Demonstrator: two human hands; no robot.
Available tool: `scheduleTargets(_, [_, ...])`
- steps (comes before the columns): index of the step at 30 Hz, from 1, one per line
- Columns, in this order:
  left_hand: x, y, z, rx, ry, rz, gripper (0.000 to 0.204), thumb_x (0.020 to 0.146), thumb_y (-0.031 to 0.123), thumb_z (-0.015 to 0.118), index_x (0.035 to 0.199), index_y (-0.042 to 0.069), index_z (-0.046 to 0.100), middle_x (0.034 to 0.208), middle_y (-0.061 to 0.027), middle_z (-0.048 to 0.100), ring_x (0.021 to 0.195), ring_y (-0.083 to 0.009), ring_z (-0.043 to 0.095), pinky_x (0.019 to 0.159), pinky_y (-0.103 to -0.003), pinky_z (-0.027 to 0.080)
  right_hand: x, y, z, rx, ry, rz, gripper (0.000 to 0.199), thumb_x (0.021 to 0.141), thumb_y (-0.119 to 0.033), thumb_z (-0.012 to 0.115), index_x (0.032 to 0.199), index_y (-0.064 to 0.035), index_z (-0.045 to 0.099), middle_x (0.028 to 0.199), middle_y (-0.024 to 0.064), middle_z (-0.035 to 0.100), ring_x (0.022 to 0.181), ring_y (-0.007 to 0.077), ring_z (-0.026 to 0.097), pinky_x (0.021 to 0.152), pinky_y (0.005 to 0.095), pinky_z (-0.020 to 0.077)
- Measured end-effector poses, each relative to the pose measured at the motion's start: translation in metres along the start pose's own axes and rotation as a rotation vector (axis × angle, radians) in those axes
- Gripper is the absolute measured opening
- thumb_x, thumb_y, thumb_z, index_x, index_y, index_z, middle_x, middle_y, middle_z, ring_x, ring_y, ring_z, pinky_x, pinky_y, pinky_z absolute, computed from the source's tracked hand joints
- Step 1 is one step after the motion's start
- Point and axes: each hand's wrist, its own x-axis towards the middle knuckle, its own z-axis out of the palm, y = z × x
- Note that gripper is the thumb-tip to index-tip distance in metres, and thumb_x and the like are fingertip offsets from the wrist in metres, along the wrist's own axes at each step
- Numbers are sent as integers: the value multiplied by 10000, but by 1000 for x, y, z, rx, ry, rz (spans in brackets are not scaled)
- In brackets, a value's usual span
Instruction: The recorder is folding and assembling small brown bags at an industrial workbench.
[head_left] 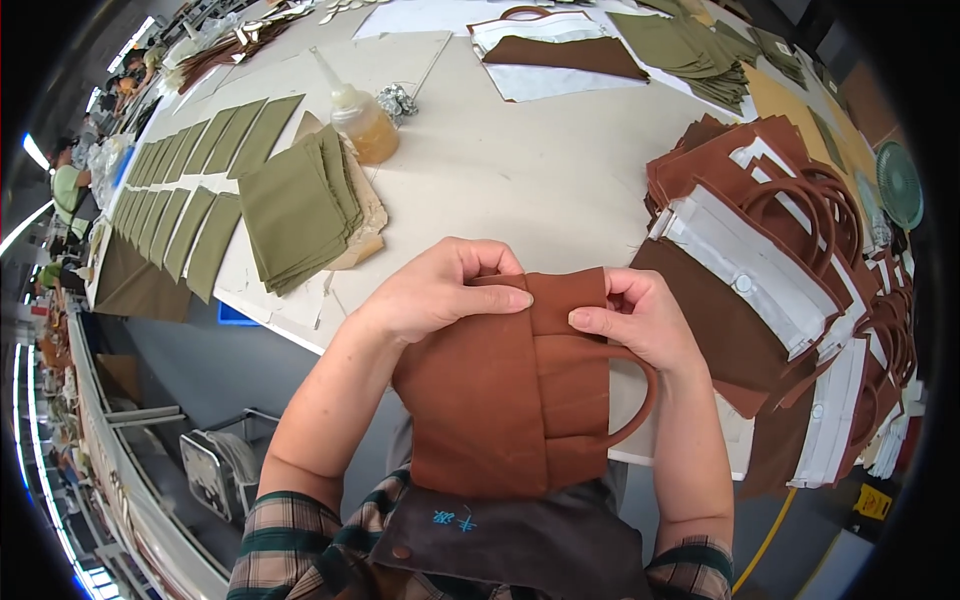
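Observation:
I hold a rust-brown fabric bag piece [500,400] with a curved handle at its right side, in front of my body at the table's near edge. My left hand [445,290] grips its upper left part, thumb pressed along the top fold. My right hand [640,320] pinches the upper right corner, just above the handle loop. The fabric shows vertical folds down its middle. Both hands are closed on the piece.
A heap of brown bags with white lining [790,270] lies to the right. Stacked olive fabric pieces [295,205] and rows of olive strips [175,190] lie at left, beside a squeeze bottle of amber liquid [362,125]. The white table [520,170] stretches ahead. Other people work at far left.

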Motion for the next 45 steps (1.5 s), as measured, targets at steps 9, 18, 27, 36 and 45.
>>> scheduleTargets(9, [2,14,-3,165,-80,76,95,859,68,702,841,50,611,798,44,630,736,-25,540,681,-193,424,0,-4,3,44,-38,-55,152,833,-90,752,940,4,701,801,-24,664,694,8,565,615,180,471])
scheduleTargets(18, [5,21,0,215,-142,29,164,893,150,679,781,56,604,725,78,563,704,-11,462,653,-194,377,-3,-1,1,57,-88,-68,160,850,-81,733,975,13,698,841,-11,677,732,21,585,645,198,496])
scheduleTargets(27, [54,38,-37,799,534,290,296,913,279,625,745,36,638,671,17,610,664,-107,560,645,-296,460,-5,-11,-28,-101,-34,15,450,850,-105,689,1244,29,516,796,32,645,692,109,636,559,238,481])
scheduleTargets(36, [3,-36,45,1419,266,611,419,836,175,670,1234,70,593,1272,-115,570,1181,-300,526,992,-424,394,11,10,-25,-277,404,-41,569,884,-197,665,1348,34,430,889,84,648,773,136,637,591,259,507])
scheduleTargets(45, [-4,-65,56,1434,329,416,605,877,296,666,1412,106,459,1484,-101,405,1384,-293,350,1125,-450,274,10,13,-23,-378,414,-91,552,850,-214,696,1299,26,484,841,73,636,685,136,632,563,277,515])
